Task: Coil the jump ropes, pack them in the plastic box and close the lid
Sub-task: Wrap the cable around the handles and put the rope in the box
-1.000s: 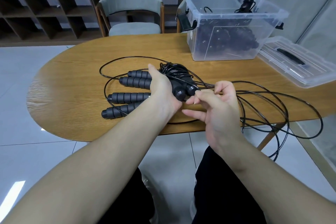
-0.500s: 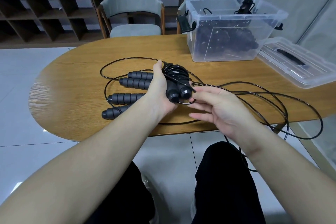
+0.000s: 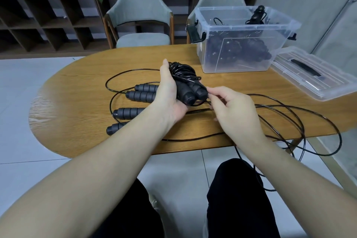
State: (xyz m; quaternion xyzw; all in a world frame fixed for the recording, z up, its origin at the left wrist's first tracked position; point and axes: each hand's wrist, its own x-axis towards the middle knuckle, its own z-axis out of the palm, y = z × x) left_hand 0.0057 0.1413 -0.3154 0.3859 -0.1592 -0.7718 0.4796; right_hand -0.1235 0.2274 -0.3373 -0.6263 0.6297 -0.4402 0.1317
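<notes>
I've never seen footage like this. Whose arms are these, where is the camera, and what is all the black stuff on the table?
There is no machine here: a person wears a camera on the head, so you look down along their own arms. The left hand grips a jump rope bundle, two handles with cord wound round them. The right hand pinches the loose cord beside it. Four more handles lie on the wooden table, with cord trailing off its edge. Behind stands a clear box already holding ropes, its lid lying off beside it.
</notes>
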